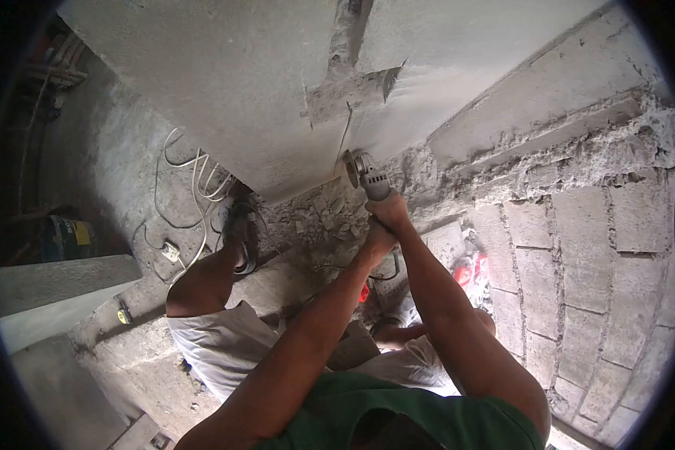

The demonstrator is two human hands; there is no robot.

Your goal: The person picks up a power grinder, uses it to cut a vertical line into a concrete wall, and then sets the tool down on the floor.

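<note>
An angle grinder with a grey vented body is held out in front of me, its disc at the lower part of the plastered wall. My right hand is closed round the body just behind the vents. Behind it, my left hand wraps the rear of the same tool, close against the right one. Above the disc, a thin cut line runs up the plaster towards a chiselled recess. Both palms hide most of the grinder's handle.
Broken rubble lies along the wall's foot. A white cable loops across the floor at left, near a socket block. A yellow-and-black tool lies further left. Bare blockwork stands at right, beside a red-and-white bag.
</note>
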